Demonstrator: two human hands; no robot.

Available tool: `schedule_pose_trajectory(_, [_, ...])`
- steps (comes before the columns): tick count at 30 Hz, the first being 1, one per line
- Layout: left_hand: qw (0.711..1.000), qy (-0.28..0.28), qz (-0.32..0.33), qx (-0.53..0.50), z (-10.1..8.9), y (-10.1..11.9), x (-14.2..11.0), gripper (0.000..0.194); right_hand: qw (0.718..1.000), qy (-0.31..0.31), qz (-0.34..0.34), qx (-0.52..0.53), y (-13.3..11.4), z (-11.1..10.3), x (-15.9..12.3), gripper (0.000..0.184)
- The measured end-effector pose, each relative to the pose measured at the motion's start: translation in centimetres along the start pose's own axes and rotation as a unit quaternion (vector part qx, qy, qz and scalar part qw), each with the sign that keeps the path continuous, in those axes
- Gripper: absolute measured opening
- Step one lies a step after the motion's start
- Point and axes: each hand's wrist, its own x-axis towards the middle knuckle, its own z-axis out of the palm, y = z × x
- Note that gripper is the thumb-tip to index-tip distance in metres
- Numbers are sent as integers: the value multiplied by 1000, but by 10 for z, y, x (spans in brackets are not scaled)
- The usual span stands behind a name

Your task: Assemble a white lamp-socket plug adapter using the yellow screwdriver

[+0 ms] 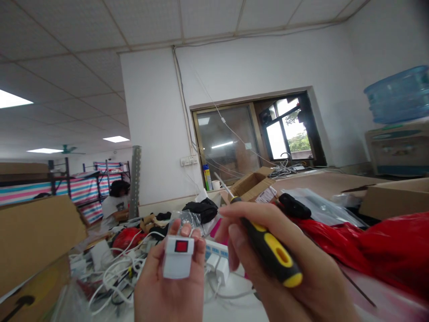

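Note:
My left hand (167,286) is palm up with its fingers curled around a small white plastic device (177,266) that has a red square, perhaps a switch or window, near its top. In my right hand (301,250) I grip a yellow and black screwdriver (268,246), its metal shaft pointing up and away to the left. The screwdriver tip is in the air, apart from the white device. Behind and between my hands lies a white power strip (217,248) with white plug adapters (217,268) in it.
Tangled white cables (117,277) cover the table on the left, beside a cardboard box (40,237). Red plastic bags (385,241) lie at right, near an open carton (254,183). A black cloth (203,209) lies ahead. Another person (115,205) sits at the far left.

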Motion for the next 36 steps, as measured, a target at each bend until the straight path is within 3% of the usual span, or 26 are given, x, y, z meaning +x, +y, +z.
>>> schedule_pose_trajectory(4, [997, 55, 26, 38, 17, -3, -9, 25, 990, -117, 70, 22, 6, 12, -1, 11])
schedule_pose_trajectory(7, [996, 79, 44, 18, 15, -11, -13, 21, 973, -173, 150, 16, 7, 27, -9, 12])
schedule_pose_trajectory(12, [996, 11, 92, -5, 5, -22, -18, 21, 963, -177, 203, -12, 7, 48, -18, 26])
schedule_pose_trajectory(16, [993, 32, 112, -5, 4, -28, -17, 24, 965, -172, 196, -14, 21, 44, -11, 28])
schedule_pose_trajectory(19, [997, 55, 44, -27, 1, -36, -15, 33, 973, -119, 198, -11, 38, 34, -7, 30])
schedule_pose_trajectory(22, [991, 111, -49, -58, -1, -44, -17, 38, 967, -144, 209, 31, 51, 32, -10, 35])
schedule_pose_trajectory(25, [980, 153, -98, -83, 2, -48, -20, 38, 959, -173, 219, 52, 60, 35, -16, 36])
schedule_pose_trajectory(32, [970, 189, -106, -113, 7, -45, -21, 36, 931, -208, 262, 144, 72, 36, -17, 49])
schedule_pose_trajectory(36, [969, 194, -94, -123, 2, -44, -18, 37, 924, -202, 292, 139, 74, 29, -15, 54])
